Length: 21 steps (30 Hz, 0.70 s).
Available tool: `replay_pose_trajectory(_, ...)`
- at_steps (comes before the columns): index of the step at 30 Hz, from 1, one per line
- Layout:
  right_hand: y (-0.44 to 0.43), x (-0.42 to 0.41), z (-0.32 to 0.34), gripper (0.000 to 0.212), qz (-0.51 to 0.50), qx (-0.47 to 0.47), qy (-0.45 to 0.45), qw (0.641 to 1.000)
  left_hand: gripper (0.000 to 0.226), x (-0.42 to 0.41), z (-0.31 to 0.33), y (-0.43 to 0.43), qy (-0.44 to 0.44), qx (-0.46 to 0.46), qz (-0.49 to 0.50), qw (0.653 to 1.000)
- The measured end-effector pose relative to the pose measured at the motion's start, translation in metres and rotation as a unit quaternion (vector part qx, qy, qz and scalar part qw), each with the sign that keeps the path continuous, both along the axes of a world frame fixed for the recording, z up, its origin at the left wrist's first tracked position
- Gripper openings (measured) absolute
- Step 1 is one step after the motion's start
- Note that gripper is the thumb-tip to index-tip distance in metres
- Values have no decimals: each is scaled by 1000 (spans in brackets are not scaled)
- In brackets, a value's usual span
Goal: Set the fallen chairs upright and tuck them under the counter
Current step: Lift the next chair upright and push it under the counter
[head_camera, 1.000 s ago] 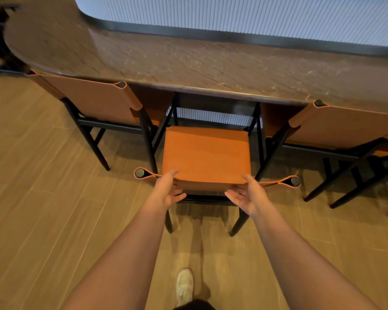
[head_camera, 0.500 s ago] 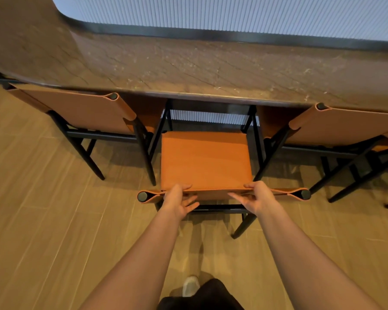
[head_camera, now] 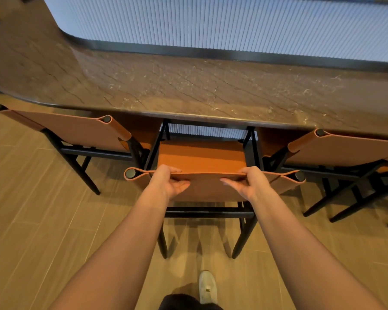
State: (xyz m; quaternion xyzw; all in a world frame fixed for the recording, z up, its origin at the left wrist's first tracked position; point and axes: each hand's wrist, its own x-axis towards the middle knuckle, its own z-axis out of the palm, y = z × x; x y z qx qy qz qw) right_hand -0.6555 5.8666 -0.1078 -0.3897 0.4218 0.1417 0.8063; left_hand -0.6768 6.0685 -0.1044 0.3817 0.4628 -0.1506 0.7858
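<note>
An upright chair (head_camera: 202,157) with an orange leather seat and black frame stands in front of me, its seat partly under the brown stone counter (head_camera: 188,90). My left hand (head_camera: 166,183) grips the top edge of its orange backrest on the left. My right hand (head_camera: 248,183) grips the same edge on the right. On each side stands a matching chair, the left chair (head_camera: 76,130) and the right chair (head_camera: 345,151), both upright with backrests near the counter's edge.
A ribbed pale wall panel (head_camera: 233,23) rises behind the counter. The floor (head_camera: 31,220) is wood-look tile. My white shoe (head_camera: 207,287) shows at the bottom, just behind the chair's rear legs.
The middle chair has slid forward, further under the counter. Both hands closed over the backrest's top edge and moved with it. I stepped closer to the counter.
</note>
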Motion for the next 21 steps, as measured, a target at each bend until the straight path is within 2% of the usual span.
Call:
replay_pose_trajectory(4, 1, 29, 12, 34, 19, 1, -21, 1000, 43, 30, 15, 1, -23, 27, 2, 999)
replay_pose_trajectory(9, 3, 69, 29, 24, 41, 16, -38, 998, 37, 70, 31, 6, -29, 49, 2, 998)
replay_pose_trajectory(14, 6, 103, 36, 33, 52, 19, -46, 997, 35, 103, 42, 9, -39, 56, 2, 998)
replay_pose_trajectory(17, 9, 124, 39, 29, 60, 16, -55, 997, 26, 122, 48, 12, -49, 59, -12, 997)
replay_pose_trajectory(21, 12, 151, 42, 39, 62, -1, -61, 996, 19, 149, 54, 15, -55, 65, -22, 996)
